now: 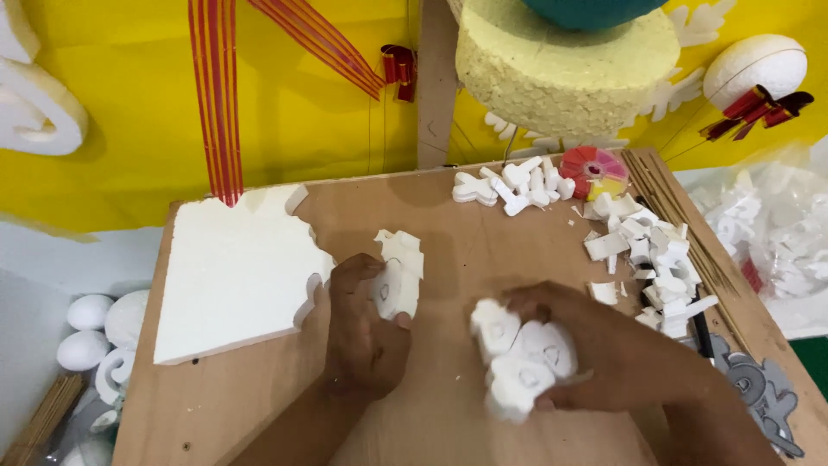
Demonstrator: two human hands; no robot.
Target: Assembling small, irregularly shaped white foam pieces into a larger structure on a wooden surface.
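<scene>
My left hand (362, 332) grips a small white foam piece (398, 278) with pencil outlines on it, near the middle of the brown wooden board (448, 216). Just left of that hand lies a large white foam sheet (233, 272) with a ragged cut edge. My right hand (604, 349) holds a bigger white foam piece (517, 354), also marked with drawn shapes, pressed low against the board. Both pieces sit about a hand's width apart.
Cut foam letters (517, 183) lie at the board's far edge beside a round multicoloured pin box (595, 171). Foam scraps (655, 259) pile up at right, thin wooden sticks (681, 224) beside them. A yellow foam cylinder (561, 73) hangs above. Foam balls (86, 328) sit at left.
</scene>
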